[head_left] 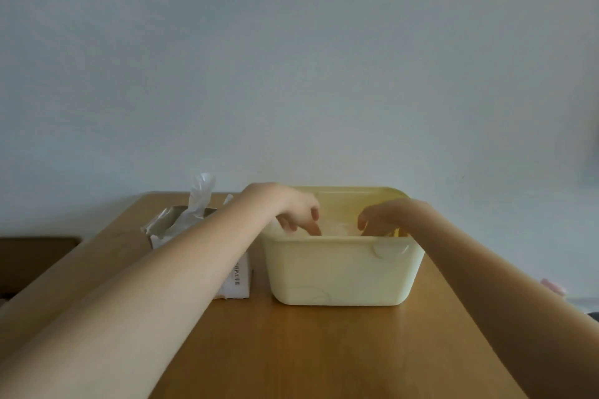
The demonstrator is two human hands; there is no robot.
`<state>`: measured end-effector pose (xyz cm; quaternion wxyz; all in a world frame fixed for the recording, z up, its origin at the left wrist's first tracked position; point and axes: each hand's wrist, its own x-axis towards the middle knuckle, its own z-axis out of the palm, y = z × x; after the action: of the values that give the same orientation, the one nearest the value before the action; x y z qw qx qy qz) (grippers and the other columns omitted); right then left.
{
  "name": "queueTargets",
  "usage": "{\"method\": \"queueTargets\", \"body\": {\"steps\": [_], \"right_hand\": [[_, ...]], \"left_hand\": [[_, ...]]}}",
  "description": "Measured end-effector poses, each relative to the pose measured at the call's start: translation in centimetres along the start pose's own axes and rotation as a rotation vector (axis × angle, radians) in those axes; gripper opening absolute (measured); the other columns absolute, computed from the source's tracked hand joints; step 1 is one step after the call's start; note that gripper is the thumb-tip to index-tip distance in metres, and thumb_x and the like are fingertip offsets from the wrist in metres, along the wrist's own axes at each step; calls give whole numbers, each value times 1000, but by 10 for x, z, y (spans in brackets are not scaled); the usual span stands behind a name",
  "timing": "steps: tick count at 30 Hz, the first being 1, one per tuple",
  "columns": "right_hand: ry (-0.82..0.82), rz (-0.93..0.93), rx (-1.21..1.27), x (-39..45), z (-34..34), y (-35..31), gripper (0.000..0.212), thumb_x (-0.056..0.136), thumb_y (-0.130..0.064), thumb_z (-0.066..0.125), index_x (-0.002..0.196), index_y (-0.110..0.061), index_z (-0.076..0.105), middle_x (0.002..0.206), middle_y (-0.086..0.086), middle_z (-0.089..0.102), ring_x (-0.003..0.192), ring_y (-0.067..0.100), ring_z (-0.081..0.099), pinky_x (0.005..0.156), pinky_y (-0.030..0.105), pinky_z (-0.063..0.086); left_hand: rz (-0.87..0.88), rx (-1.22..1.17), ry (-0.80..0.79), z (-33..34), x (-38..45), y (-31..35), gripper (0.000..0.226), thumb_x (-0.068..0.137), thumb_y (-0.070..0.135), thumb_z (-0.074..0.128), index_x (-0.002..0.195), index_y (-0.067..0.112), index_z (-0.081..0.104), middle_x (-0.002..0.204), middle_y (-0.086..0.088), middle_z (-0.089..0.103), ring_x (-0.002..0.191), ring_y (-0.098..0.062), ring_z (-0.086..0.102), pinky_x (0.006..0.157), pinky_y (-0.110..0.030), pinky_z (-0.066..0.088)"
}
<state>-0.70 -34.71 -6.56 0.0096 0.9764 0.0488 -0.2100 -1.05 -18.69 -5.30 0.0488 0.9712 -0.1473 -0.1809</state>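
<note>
A pale yellow plastic tub point(340, 272) stands on the wooden table point(324, 350). Both my hands reach down into its open top. My left hand point(298, 212) hangs over the tub's left side with fingers pointing down past the near rim. My right hand point(381, 217) dips in at the right side, its fingertips hidden behind the rim. The tub's contents are hidden by the near wall, apart from a pale surface and a bit of yellow near my right hand. Whether either hand holds anything cannot be seen.
A white cardboard box point(238, 278) with a torn-open top stands left of the tub, with clear plastic gloves point(199, 197) sticking up out of it. A plain wall lies behind the table. A dark piece of furniture point(32, 262) is at the far left.
</note>
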Motion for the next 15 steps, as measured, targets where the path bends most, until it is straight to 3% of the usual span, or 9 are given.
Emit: {"method": "queueTargets", "body": {"steps": [3,7,11,13,15], "right_hand": [[163,-54,212,-8,-16,-14,58,84,-41,65,129,-7,49,120,14,60,100,26,65,85,35,55],[353,-338,471,-21,-35,-61,27,86,-23,66,104,-3,64,96,12,67,90,27,67,78,34,57],[316,-587,522,-34,-33,-121,22,86,-15,66,102,-1,68,91,9,66,84,20,63,83,32,55],[326,-630,424,-33,-25,-151,23,83,-20,69,101,-6,71,98,10,69,81,17,59,80,30,50],[320,-644,367,-29,-16,-174,26,81,-23,71,104,-9,71,105,8,68,86,17,58,76,26,46]], "left_hand": [[111,1,323,-5,-15,-18,31,91,25,56,121,14,59,122,-3,61,105,-18,59,89,-26,45],[76,-184,639,-5,-42,-58,21,90,17,52,104,17,67,108,1,66,103,-18,60,92,-30,46],[-71,-171,536,-5,-69,-105,18,91,32,51,99,29,67,105,8,66,102,-16,59,97,-36,42],[-78,-230,478,-5,-82,-130,16,88,42,52,92,35,67,104,10,67,104,-14,59,99,-40,43],[-63,-280,451,-3,-94,-148,11,88,39,55,90,37,66,104,12,65,107,-13,58,102,-41,41]]}}
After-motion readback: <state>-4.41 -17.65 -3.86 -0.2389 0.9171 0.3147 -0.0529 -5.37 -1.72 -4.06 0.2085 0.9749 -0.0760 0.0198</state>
